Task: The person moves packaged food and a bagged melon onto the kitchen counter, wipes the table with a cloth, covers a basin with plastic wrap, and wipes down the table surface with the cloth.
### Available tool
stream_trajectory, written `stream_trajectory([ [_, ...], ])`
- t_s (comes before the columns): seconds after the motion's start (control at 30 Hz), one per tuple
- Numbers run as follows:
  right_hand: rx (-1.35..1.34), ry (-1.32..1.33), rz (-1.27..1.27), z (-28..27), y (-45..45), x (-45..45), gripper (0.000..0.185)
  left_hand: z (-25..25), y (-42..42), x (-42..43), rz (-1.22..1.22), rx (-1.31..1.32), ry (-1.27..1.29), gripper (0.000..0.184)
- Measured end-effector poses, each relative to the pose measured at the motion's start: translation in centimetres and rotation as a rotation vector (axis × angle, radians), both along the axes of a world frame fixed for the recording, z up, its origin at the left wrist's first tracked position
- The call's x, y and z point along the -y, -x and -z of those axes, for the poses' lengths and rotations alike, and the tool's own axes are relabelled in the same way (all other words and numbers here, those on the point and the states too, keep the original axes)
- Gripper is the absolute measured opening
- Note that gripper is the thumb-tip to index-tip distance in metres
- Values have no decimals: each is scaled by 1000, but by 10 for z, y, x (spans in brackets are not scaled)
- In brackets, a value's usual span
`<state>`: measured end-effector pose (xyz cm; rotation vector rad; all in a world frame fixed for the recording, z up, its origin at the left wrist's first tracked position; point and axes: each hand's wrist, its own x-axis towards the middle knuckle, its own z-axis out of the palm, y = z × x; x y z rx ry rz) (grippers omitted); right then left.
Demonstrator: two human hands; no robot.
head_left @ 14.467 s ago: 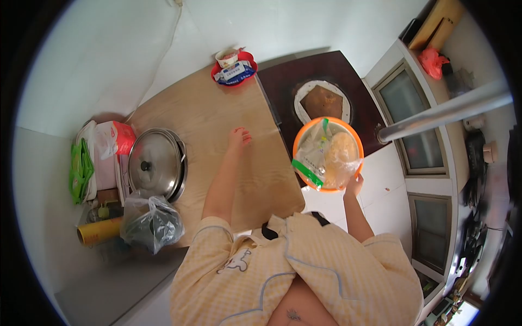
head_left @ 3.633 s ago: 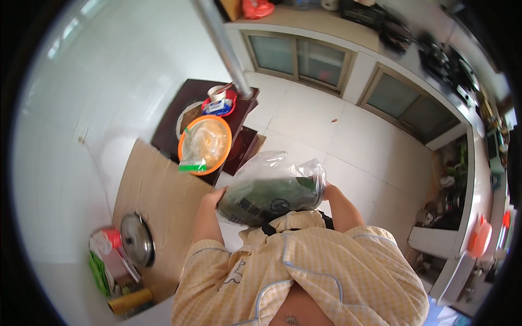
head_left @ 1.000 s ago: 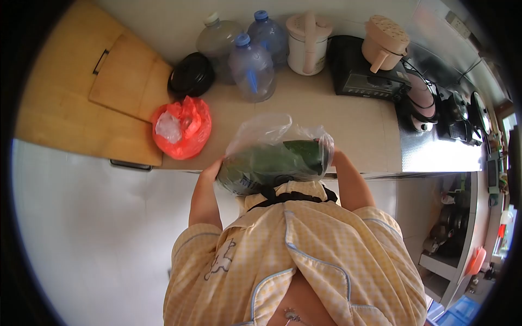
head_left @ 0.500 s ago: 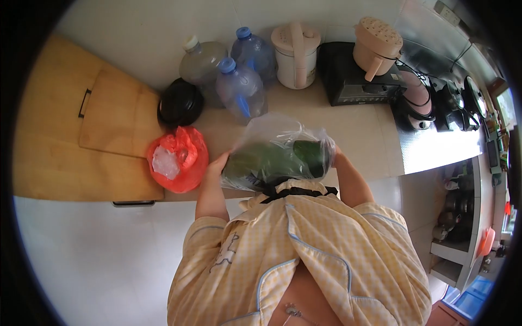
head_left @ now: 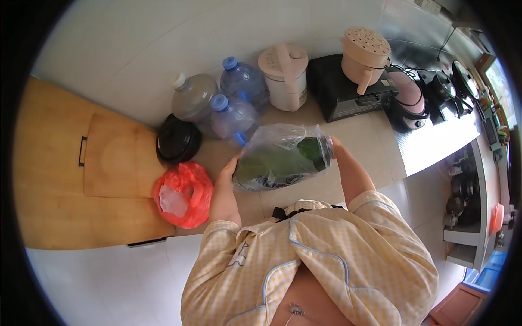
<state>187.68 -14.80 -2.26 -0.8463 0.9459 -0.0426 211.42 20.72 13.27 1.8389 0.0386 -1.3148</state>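
Between my hands is a clear plastic bag (head_left: pixel 277 163) with something large, rounded and dark green inside; its exact kind does not show through the film. Dark print is visible on the lower part of the bag. My left hand (head_left: pixel 228 167) grips the bag's left end, fingers mostly hidden behind it. At the right end, my right hand (head_left: pixel 336 149) is closed on the bag too, its fingers largely out of sight. The bag is held level over the counter, in front of my body. Left of my left forearm lies a red plastic bag (head_left: pixel 191 204) with something whitish in it.
Large water bottles (head_left: pixel 234 119), a black lidded pot (head_left: pixel 178 139) and a pink-and-white jug appliance (head_left: pixel 284 76) stand along the wall. A black oven (head_left: pixel 350 89) carries a pink steamer-like pot (head_left: pixel 367 54). Wooden boards (head_left: pixel 117 157) cover the left side. Shelves (head_left: pixel 462 239) are at right.
Both hands have carried the clear bag forward, away from my body, showing more counter beneath it. My head view has shifted, so the surroundings sit lower in the picture.
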Motion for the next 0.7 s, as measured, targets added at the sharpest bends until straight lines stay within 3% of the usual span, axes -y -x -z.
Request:
stream_trajectory([
  [0.07,-14,9,9,-13,-5,-1,27,44,-24,1,23,-23,26,69],
  [0.13,-25,16,19,-25,-8,-4,26,71,-38,-2,50,265,58,69],
  [0.17,-19,41,11,-28,-7,-5,27,76,-44,-2,60,265,56,69],
  [0.33,-15,89,-34,-39,-6,-10,28,65,-39,2,-1,59,-8,70],
  [0.37,-11,52,59,-38,-7,-12,28,57,-35,4,0,51,-13,70],
  [0.43,-12,13,148,-23,-5,-8,29,43,-28,8,27,139,56,66],
  [0.5,67,236,123,3,-4,-4,31,43,-27,11,-26,175,42,63],
  [0.57,23,260,110,-34,0,-15,32,57,-34,6,-78,215,26,60],
  [0.67,38,234,141,-42,4,-18,35,70,-33,-3,-224,350,90,57],
  [0.7,97,183,186,-37,6,-16,37,44,-18,1,-289,502,65,49],
])
